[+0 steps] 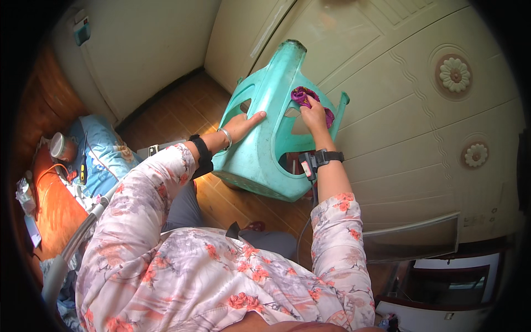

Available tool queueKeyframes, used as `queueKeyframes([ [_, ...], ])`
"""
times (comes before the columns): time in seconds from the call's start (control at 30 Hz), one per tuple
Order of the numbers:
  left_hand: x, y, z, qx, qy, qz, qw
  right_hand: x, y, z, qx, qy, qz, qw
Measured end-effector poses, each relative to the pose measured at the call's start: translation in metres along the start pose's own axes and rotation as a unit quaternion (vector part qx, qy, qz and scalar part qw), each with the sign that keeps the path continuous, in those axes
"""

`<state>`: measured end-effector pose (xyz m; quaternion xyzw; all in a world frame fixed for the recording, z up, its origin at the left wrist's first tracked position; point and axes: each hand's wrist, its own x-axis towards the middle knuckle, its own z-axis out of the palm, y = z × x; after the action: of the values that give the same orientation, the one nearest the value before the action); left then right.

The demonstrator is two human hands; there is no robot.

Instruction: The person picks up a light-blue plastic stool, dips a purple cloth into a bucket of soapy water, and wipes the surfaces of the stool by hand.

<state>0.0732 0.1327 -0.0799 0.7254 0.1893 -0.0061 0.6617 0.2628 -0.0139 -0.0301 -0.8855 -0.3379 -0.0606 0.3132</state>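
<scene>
A turquoise plastic stool is turned over before me, its seat low and nearest me and its legs pointing up and away. The tip of one leg is dark with grime. My left hand grips the stool's left side, thumb lying across a leg and the other fingers mostly hidden behind it. In my right hand is a bunched purple patterned cloth, pressed to the stool's right side by a leg above a cut-out opening. Some of the cloth hangs out behind the hand.
Cream panels with flower ornaments rise close on the right. At left, an orange surface bears a blue patterned cushion, a lidded jar and a yellow-black screwdriver. A curved metal tube runs beside my left arm. Wood-look flooring lies below.
</scene>
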Motion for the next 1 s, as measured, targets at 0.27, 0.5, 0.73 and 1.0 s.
queueKeyframes([
  [0.27, -0.004, 0.006, 0.008, 0.015, 0.006, -0.009, 1.0, -0.022, 0.004, -0.023, -0.089, -0.031, 0.116, 0.989],
  [0.5, 0.001, 0.004, 0.009, 0.003, -0.001, 0.02, 1.0, -0.021, 0.002, -0.027, -0.016, -0.096, -0.129, 0.987],
  [0.73, -0.003, 0.015, 0.009, 0.005, 0.008, 0.024, 1.0, -0.014, 0.018, -0.063, -0.105, -0.086, 0.002, 0.991],
  [1.0, 0.007, 0.011, 0.004, 0.014, -0.021, 0.028, 0.999, -0.032, -0.018, -0.03, 0.046, -0.137, -0.081, 0.986],
])
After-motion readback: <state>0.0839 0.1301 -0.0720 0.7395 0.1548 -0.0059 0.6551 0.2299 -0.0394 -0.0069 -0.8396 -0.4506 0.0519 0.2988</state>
